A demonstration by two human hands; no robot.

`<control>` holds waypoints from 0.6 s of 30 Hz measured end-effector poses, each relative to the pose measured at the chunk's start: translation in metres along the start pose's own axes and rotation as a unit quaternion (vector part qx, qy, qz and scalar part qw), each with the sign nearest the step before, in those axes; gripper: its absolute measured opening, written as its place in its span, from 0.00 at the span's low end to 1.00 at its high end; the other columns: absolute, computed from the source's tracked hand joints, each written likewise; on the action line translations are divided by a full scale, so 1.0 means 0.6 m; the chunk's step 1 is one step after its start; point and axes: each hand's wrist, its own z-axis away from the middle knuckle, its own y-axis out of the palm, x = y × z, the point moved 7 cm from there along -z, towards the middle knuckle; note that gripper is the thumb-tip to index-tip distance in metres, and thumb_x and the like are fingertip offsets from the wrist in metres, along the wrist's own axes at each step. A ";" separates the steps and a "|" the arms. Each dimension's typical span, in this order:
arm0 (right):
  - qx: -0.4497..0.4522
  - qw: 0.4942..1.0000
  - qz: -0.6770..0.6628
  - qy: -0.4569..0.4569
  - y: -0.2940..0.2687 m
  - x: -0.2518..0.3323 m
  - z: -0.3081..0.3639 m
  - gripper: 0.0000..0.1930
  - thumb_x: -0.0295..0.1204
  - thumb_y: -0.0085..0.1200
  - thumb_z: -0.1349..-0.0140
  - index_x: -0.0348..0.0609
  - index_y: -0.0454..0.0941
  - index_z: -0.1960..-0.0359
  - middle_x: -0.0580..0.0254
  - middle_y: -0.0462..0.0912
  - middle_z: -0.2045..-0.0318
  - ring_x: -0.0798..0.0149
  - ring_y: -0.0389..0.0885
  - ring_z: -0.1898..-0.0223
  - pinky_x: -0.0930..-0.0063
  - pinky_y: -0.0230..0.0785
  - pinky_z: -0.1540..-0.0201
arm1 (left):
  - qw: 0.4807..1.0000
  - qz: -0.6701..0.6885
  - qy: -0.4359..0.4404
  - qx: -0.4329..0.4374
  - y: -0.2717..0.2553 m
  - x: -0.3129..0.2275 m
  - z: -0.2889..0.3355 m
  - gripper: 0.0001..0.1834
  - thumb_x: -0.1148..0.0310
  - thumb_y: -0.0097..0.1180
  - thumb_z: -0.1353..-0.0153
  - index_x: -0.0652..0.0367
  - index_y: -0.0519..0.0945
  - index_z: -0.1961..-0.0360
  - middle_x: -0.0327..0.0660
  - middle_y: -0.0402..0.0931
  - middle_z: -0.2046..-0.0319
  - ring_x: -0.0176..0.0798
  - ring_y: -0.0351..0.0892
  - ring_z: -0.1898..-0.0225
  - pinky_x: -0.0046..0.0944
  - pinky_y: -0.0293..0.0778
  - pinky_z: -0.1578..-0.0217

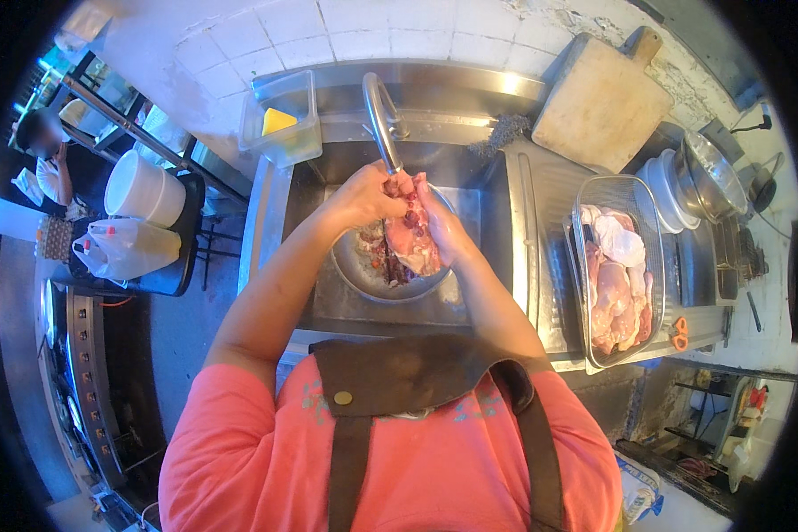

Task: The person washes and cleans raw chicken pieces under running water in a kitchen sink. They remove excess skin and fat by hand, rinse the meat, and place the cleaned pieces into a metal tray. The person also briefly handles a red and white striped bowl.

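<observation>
While the left hand point(365, 197) and right hand point(449, 232) clasp it from either side, raw meat point(411, 243) hangs over the bowl point(355, 273) in the sink point(328, 307) | feel: probably soft, slippery, fairly light | hold: likely best by firmer left and right edges

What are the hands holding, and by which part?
A piece of raw meat: the left hand grips its upper end, and the right hand holds it along its right side.
</observation>
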 end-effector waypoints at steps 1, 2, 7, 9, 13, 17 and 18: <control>-0.021 1.000 0.002 -0.013 0.008 0.004 0.000 0.27 0.55 0.40 0.34 0.44 0.71 0.50 0.63 0.78 0.59 0.66 0.80 0.63 0.70 0.76 0.58 | 0.999 -0.045 0.008 -0.002 0.001 -0.001 -0.001 0.11 0.70 0.61 0.55 0.58 0.80 0.67 0.45 0.72 0.73 0.40 0.74 0.61 0.35 0.70 0.61; -0.041 0.999 0.004 -0.026 0.010 0.007 0.000 0.27 0.56 0.40 0.34 0.44 0.71 0.52 0.63 0.78 0.61 0.67 0.80 0.64 0.71 0.75 0.59 | 0.996 -0.089 0.015 -0.005 0.002 -0.002 -0.002 0.12 0.68 0.62 0.57 0.58 0.80 0.69 0.46 0.71 0.75 0.44 0.74 0.57 0.37 0.69 0.60; -0.015 0.998 -0.041 -0.039 0.015 0.024 0.000 0.27 0.56 0.39 0.34 0.42 0.72 0.54 0.65 0.77 0.64 0.69 0.79 0.66 0.73 0.75 0.60 | 0.968 -0.106 0.142 -0.178 0.004 -0.059 0.037 0.16 0.67 0.61 0.56 0.58 0.79 0.63 0.48 0.71 0.66 0.50 0.70 0.53 0.45 0.69 0.54; -0.012 0.999 -0.003 -0.038 0.015 0.031 -0.001 0.27 0.56 0.39 0.34 0.42 0.72 0.54 0.65 0.77 0.64 0.70 0.79 0.65 0.73 0.74 0.60 | 0.966 -0.073 0.149 -0.197 -0.003 -0.064 0.041 0.16 0.68 0.61 0.55 0.58 0.79 0.62 0.50 0.70 0.62 0.51 0.69 0.53 0.46 0.68 0.52; -0.001 0.996 0.080 -0.036 0.013 0.037 0.000 0.27 0.55 0.39 0.33 0.42 0.72 0.54 0.66 0.77 0.63 0.71 0.78 0.63 0.75 0.73 0.59 | 0.951 -0.188 0.166 -0.178 -0.005 -0.070 0.040 0.17 0.69 0.61 0.54 0.57 0.79 0.60 0.50 0.70 0.59 0.52 0.69 0.54 0.45 0.68 0.51; -0.072 0.993 0.028 -0.090 0.042 0.049 0.000 0.26 0.53 0.38 0.32 0.42 0.72 0.53 0.65 0.78 0.62 0.71 0.78 0.63 0.76 0.73 0.59 | 0.950 -0.158 0.183 -0.197 -0.002 -0.054 0.039 0.14 0.70 0.60 0.54 0.59 0.78 0.63 0.43 0.75 0.67 0.46 0.70 0.57 0.43 0.67 0.54; -0.066 0.994 0.040 -0.082 0.037 0.046 -0.003 0.26 0.53 0.38 0.32 0.41 0.72 0.52 0.64 0.78 0.62 0.71 0.78 0.63 0.76 0.73 0.59 | 0.951 -0.176 0.173 -0.186 0.003 -0.055 0.034 0.14 0.70 0.60 0.54 0.59 0.78 0.63 0.45 0.74 0.66 0.48 0.71 0.58 0.44 0.68 0.54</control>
